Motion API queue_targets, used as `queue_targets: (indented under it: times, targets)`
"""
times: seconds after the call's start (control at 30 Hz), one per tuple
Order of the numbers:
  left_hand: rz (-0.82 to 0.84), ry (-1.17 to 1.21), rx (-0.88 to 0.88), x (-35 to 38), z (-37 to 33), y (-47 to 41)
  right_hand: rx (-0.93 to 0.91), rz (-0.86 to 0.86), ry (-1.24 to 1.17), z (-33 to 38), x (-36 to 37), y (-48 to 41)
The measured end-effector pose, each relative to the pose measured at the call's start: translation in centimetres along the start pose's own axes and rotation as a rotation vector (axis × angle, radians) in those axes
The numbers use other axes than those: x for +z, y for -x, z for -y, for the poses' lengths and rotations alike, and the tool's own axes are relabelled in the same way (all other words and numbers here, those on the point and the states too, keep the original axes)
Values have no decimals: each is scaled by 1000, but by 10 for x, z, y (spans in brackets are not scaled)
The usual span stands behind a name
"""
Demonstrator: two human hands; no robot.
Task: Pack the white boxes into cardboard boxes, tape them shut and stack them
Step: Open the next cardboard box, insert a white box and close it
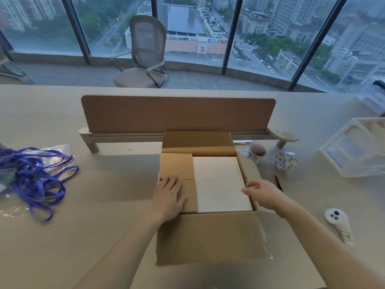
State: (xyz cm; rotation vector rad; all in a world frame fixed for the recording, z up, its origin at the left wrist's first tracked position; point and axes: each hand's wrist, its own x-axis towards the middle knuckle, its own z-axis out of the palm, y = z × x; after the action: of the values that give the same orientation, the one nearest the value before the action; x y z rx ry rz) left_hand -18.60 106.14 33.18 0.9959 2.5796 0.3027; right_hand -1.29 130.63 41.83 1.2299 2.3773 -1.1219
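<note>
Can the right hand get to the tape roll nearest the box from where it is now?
Probably yes. The right hand holds nothing visible and sits at the cardboard box's right flap; the nearer tape roll lies just beyond that flap on the table, with only the raised flap between.

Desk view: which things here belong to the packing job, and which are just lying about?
For the job: cardboard box, white box inside it, two tape rolls.
Lying about: blue straps, plastic bag, white controller, clear plastic tray, black pen.
</note>
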Motion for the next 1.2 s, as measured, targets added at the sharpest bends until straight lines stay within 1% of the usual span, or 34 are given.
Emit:
queue_targets:
  times: [0.17,0.27,0.33,0.37,0.4,0.47,0.5,0.53,0.57,0.6,0.63,0.7,0.8,0.87,0.9,0.97,1.0,1.1,1.13,1.2]
  targets:
    - [6,-29,-4,9,4,6,172,-116,-194,-38,-16,-39]
    - [3,-44,-30,9,0,5,311,-88,-355,-58,-18,-62]
    - [9,-38,-45,8,-2,3,353,-37,-429,-66,-22,-74]
    - [11,-31,-50,8,-2,2,351,-34,-402,-66,-26,-77]
    - [9,-23,-55,8,-3,2,330,-63,-310,-67,-32,-82]
    - [-2,-5,-59,8,-3,2,267,-206,-7,-60,-52,-83]
    - [-9,5,-59,9,-2,3,216,-276,78,-53,-63,-81]
    - [-20,12,-55,10,-2,4,157,-325,82,-50,-71,-85]
    - [-29,18,-52,11,-2,4,86,-340,20,-47,-78,-89]
    - [-37,25,-51,12,-2,5,39,-333,-105,-44,-81,-91]
    - [-42,33,-54,12,-1,5,23,-298,-258,-39,-82,-90]
    - [-53,46,-55,13,-1,6,66,-198,-497,-34,-80,-88]
    - [-72,50,-56,13,-2,6,227,-151,-572,-49,-67,-104]
    - [-76,46,-63,13,-3,6,293,-136,-612,-81,-59,-142]
    - [-75,50,-68,13,-3,6,332,-75,-676,-83,-57,-144]
    - [-78,61,-72,13,-3,7,323,-18,-822,-62,-56,-118]
    - [-79,61,-73,13,-3,7,298,-23,-859,-52,-55,-106]
    - [-82,59,-82,13,-5,7,176,-5,-912,-39,-45,-105]
    - [-84,60,-86,13,-5,7,144,-28,-945,-43,-40,-113]
    - [-75,55,-88,13,-5,6,131,-144,-963,-35,-32,-99]
